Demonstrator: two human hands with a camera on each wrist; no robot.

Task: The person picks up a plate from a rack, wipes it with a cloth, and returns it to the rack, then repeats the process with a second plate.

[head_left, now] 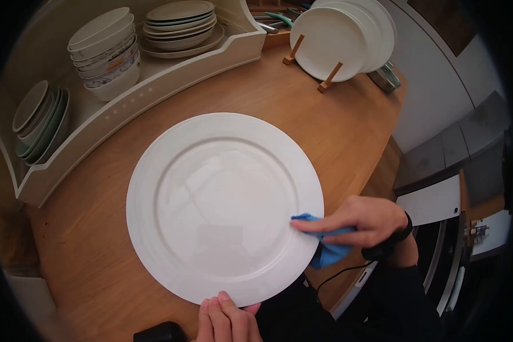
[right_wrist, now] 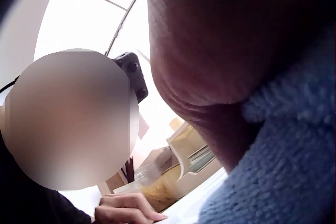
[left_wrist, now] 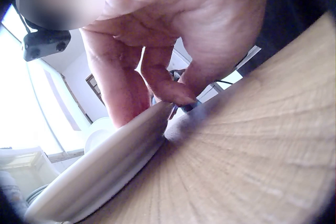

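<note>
A large white plate (head_left: 228, 208) lies on the wooden table, light reflecting off its middle. My left hand (head_left: 228, 322) pinches its near rim, fingers on top and thumb at the edge; the left wrist view shows this hand (left_wrist: 168, 40) over the tilted-looking plate (left_wrist: 105, 166). At the plate's right rim, my right hand (head_left: 365, 221) holds a blue cloth (head_left: 333, 251), its index finger pressing a fold of it on the rim. In the right wrist view the fluffy cloth (right_wrist: 283, 166) bunches under the palm of this hand (right_wrist: 210, 50).
A white shelf (head_left: 148, 102) along the back left holds stacked bowls (head_left: 105, 57) and plates (head_left: 179, 25). White plates (head_left: 328, 45) stand in a wooden rack (head_left: 330, 77) at the back right. A black object (head_left: 159, 332) is at the near edge.
</note>
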